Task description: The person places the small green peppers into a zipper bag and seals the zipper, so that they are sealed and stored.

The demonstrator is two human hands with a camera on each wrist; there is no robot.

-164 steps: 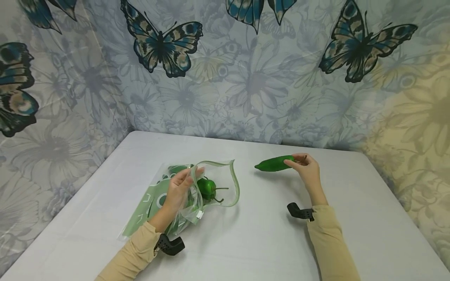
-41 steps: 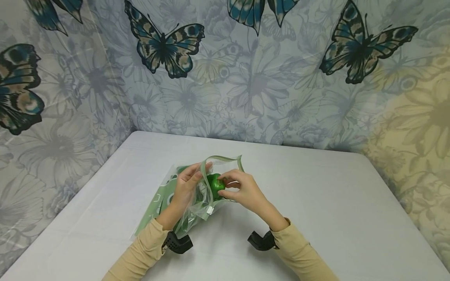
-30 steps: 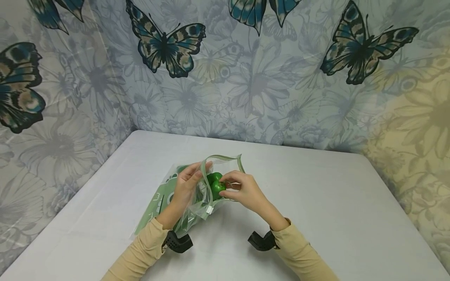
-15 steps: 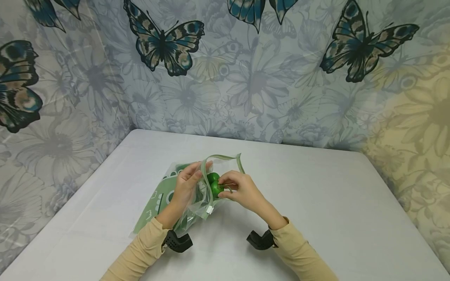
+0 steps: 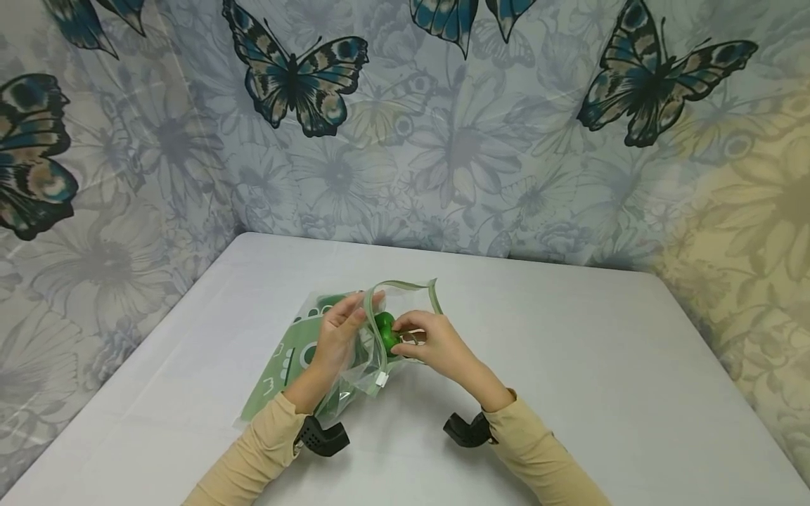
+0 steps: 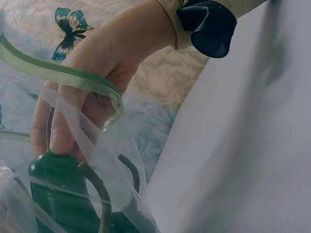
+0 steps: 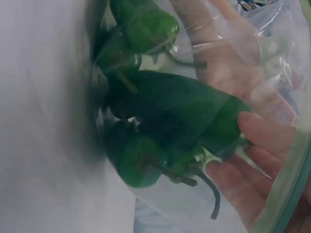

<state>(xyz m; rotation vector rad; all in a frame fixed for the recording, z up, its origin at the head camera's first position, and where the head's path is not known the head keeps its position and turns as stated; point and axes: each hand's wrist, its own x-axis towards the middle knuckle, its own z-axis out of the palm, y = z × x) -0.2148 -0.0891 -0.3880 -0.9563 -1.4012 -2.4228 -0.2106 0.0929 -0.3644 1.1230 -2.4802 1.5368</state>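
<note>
A clear zip bag (image 5: 278, 372) with green print and a pale green zip rim lies left of the table's middle, its mouth facing right. My left hand (image 5: 335, 337) grips the bag near the rim and keeps the mouth spread. Through that mouth reaches my right hand (image 5: 430, 337), pinching a long green pepper (image 7: 170, 107) at its stem end. In the left wrist view the pepper (image 6: 58, 189) hangs under the right fingertips, behind clear plastic. Several other green peppers (image 7: 143, 162) with stems lie inside the bag, partly hidden by plastic.
A white-covered table (image 5: 601, 365) extends around the bag. Behind it and at both sides hangs a floral cloth (image 5: 455, 161) with butterflies. Each wrist wears a black camera (image 5: 467, 429). A white zip slider (image 5: 382, 379) sits on the near side of the bag's rim.
From the right side of the table, my right hand has brought the pepper left into the bag's mouth. The bag and left hand have shifted slightly right. In the last second the hands barely move.
</note>
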